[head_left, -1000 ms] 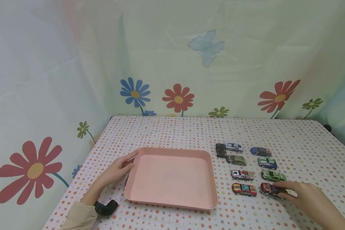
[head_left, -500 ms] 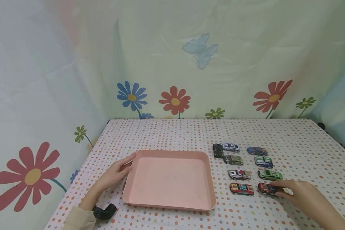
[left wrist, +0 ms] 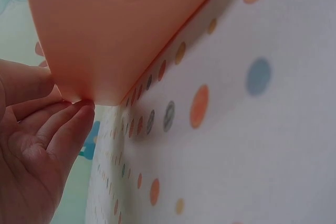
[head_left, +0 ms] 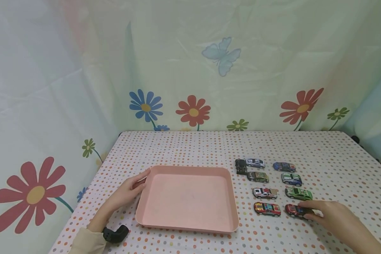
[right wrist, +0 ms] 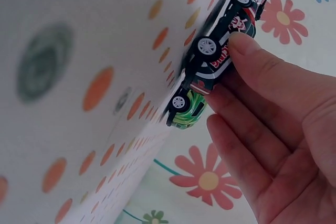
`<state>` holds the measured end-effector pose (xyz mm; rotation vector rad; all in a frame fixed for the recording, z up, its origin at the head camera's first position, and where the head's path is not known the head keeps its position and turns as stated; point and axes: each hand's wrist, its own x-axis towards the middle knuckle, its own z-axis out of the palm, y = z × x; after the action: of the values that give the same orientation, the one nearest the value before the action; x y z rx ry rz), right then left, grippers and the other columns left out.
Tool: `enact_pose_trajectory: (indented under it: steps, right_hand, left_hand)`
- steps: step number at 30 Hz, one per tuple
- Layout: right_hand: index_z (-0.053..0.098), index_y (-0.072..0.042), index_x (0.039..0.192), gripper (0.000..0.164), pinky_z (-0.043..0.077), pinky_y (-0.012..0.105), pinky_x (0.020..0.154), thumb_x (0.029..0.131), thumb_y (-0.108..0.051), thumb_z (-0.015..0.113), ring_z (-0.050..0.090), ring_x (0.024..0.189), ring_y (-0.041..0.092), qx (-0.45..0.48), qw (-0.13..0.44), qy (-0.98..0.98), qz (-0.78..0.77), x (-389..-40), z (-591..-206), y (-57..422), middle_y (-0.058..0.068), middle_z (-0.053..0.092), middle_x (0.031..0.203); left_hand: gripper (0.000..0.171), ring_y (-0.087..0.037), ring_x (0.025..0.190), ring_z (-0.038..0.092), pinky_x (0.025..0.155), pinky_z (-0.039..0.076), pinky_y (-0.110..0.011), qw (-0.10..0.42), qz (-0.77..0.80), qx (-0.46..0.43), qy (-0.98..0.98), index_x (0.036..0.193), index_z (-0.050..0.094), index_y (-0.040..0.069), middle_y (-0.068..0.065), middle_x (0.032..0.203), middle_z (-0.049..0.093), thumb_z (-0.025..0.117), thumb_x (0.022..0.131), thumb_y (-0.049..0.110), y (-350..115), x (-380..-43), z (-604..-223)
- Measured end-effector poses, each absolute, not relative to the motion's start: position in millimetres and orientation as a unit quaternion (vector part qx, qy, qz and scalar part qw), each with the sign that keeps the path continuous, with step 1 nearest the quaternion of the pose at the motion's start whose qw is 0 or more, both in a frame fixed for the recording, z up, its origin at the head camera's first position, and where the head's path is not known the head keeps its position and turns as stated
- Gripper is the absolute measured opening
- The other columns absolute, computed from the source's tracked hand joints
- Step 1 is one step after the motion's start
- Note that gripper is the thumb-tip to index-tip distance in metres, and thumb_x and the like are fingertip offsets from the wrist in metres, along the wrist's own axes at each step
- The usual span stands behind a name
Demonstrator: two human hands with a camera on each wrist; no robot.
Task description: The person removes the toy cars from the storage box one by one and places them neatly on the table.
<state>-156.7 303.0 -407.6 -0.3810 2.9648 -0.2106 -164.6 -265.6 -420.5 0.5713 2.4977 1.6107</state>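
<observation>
In the head view a shallow pink tray (head_left: 187, 228) lies on the dotted table. My left hand (head_left: 128, 190) holds it by the far left corner, thumb and fingertips against the wall and rim, as the left wrist view shows. To the tray's right, my right hand (head_left: 333, 213) pinches a red-and-black toy car (head_left: 293, 210) between thumb and fingers. Its wheels are at the tabletop, and my fingers cover its rear part. Just behind it sits a green toy car (head_left: 298, 193); a red-and-yellow toy car (head_left: 266, 209) stands to its left.
Several more toy cars form two loose columns, among them a silver one (head_left: 265, 193), a camouflage one (head_left: 258, 176) and a blue one (head_left: 284, 167). A black toy vehicle (head_left: 241, 167) stands crosswise. A flowered curtain (head_left: 165, 63) hangs behind the table.
The head view has shifted slightly, moving everything a little left in the picture. Both hands keep their places at the tray and the red-and-black toy car.
</observation>
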Motion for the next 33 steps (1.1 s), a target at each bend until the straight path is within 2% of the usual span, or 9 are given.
enact_pose_trajectory:
  steps: [13,26,29,33]
  right_hand:
    - [0.069,-0.002,0.100,0.032,0.053,0.052,0.067,0.072,-0.013,0.079,0.064,0.080,0.034,-0.140,0.056,0.986,-0.065,-158,-405,291,0.021,0.066,0.091]
    - [0.068,-0.001,0.101,0.031,0.052,0.040,0.054,0.074,-0.014,0.078,0.062,0.067,0.021,-0.154,0.050,0.984,-0.073,-154,-407,292,0.014,0.067,0.087]
    - [0.069,-0.001,0.105,0.032,0.053,0.044,0.057,0.078,-0.018,0.075,0.064,0.070,0.025,-0.152,0.046,0.983,-0.092,-150,-403,292,0.019,0.066,0.091]
    - [0.066,0.002,0.111,0.037,0.053,0.053,0.064,0.084,-0.023,0.070,0.063,0.081,0.038,-0.146,0.047,0.980,-0.128,-148,-393,298,0.026,0.064,0.099]
  left_hand:
    - [0.050,-0.037,0.131,0.028,0.101,0.037,-0.028,0.052,0.534,0.188,0.823,0.142,0.028,-0.008,-0.023,0.148,0.022,0.047,0.097,-0.001,-269,-163,-416]
    - [0.050,-0.039,0.130,0.029,0.100,0.038,-0.029,0.056,0.539,0.192,0.818,0.142,0.027,-0.009,-0.024,0.148,0.020,0.046,0.096,-0.004,-268,-160,-414]
    - [0.050,-0.039,0.130,0.030,0.099,0.039,-0.028,0.057,0.537,0.193,0.819,0.142,0.027,-0.009,-0.024,0.148,0.020,0.046,0.096,-0.004,-268,-160,-415]
    - [0.051,-0.037,0.129,0.032,0.099,0.039,-0.029,0.052,0.516,0.184,0.835,0.144,0.028,-0.006,-0.022,0.148,0.023,0.048,0.097,0.000,-271,-161,-415]
